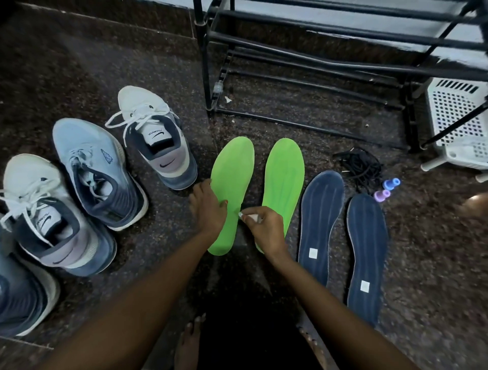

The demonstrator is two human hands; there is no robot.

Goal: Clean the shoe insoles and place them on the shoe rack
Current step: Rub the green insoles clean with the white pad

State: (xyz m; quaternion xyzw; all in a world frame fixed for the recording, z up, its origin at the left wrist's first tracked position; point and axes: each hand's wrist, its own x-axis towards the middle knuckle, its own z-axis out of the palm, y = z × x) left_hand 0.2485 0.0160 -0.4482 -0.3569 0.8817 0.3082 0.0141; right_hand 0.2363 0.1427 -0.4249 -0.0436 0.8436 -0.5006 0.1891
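Read as a home to me, an entry or hallway corner. Dark speckled stone floor [79,79], a black tube-frame shoe rack [317,60] against a pale wall [290,3], worn sneakers [89,169] lined up on the floor beside it, a white perforated plastic basket [456,118] by the rack. Bare feet [188,340] showed at the bottom edge.

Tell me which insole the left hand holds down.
The left green insole, beside the shoes: the left hand rests flat on it. The right hand pinches a small white thing; the navy pair lies apart to the right.
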